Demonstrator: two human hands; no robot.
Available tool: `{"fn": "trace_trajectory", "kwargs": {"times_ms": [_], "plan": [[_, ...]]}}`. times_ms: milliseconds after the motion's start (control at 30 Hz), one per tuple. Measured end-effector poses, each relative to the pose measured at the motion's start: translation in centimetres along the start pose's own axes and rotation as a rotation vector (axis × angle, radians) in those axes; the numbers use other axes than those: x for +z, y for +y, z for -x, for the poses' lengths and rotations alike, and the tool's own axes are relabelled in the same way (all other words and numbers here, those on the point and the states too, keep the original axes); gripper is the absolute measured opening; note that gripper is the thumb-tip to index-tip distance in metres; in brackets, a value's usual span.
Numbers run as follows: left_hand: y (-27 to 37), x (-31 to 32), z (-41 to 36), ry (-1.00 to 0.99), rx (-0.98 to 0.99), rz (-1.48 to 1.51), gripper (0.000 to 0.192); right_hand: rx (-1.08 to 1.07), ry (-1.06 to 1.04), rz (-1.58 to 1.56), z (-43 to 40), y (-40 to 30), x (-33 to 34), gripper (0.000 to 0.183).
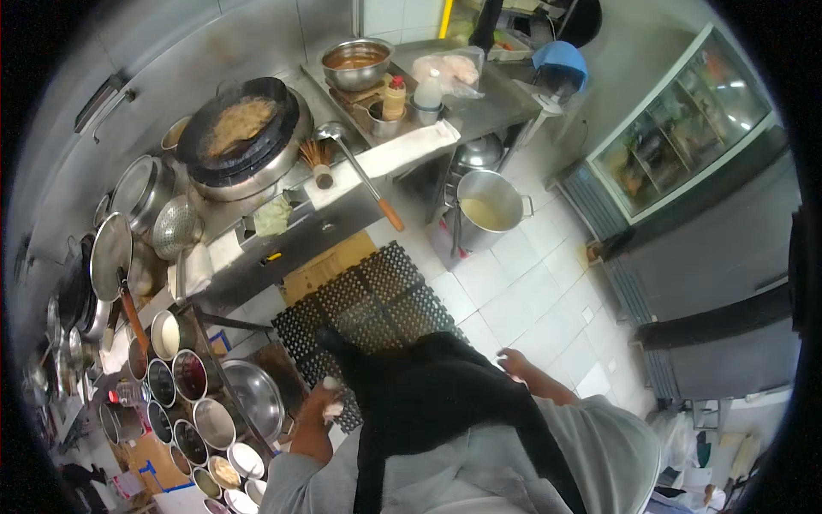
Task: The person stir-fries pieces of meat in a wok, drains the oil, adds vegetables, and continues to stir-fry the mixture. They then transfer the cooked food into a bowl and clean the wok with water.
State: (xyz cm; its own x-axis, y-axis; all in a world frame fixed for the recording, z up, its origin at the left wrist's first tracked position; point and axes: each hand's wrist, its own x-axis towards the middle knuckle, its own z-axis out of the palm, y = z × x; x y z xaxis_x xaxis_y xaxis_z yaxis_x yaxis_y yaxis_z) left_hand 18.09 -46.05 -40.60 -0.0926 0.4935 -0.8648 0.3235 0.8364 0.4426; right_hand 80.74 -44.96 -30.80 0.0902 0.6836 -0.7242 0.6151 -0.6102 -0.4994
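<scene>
My left hand (316, 406) hangs beside the black apron, near a rack of steel pots. Something pale shows at its fingers. My right hand (510, 363) is low on the apron's other side, above the white tiles, with a bit of white at its fingers. Whether either hand grips anything is unclear. Ahead, a black wok (192, 151) with bubbling brown contents sits on a round burner. A bamboo wok brush (316, 160) stands beside it, and a steel ladle (359, 168) with a wooden handle lies across a white cloth (411, 153), its handle jutting past the counter edge.
A stockpot (489, 209) with pale yellowish liquid stands on the right near the counter. Black perforated mats (379, 295) cover part of the floor. Ingredient pots (214, 423) crowd the left rack; a perforated strainer (175, 228) rests on the counter. A glass-topped refrigerated case (690, 122) stands far right.
</scene>
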Motion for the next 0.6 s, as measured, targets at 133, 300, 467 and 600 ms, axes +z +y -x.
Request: {"fn": "trace_trajectory", "kwargs": {"times_ms": [133, 300, 467, 600], "plan": [[4.5, 8.6, 3.3, 0.025, 0.223, -0.276, 0.074, 0.31, 0.055, -0.338, 2.2, 19.1, -2.1, 0.032], [4.9, 12.8, 3.0, -0.033, 0.233, -0.665, 0.086, -0.188, -0.134, 0.352, 7.2, 24.7, -1.6, 0.029], [-1.7, 13.2, -0.1, -0.144, 0.231, -0.637, 0.083, -0.016, -0.046, 0.062, 5.0, 16.7, -0.2, 0.021], [-5.4, 13.2, 4.4, -0.055, 0.148, -0.688, 0.074, -0.51, 0.257, 0.119, 0.6, 14.0, 0.3, 0.023]]}}
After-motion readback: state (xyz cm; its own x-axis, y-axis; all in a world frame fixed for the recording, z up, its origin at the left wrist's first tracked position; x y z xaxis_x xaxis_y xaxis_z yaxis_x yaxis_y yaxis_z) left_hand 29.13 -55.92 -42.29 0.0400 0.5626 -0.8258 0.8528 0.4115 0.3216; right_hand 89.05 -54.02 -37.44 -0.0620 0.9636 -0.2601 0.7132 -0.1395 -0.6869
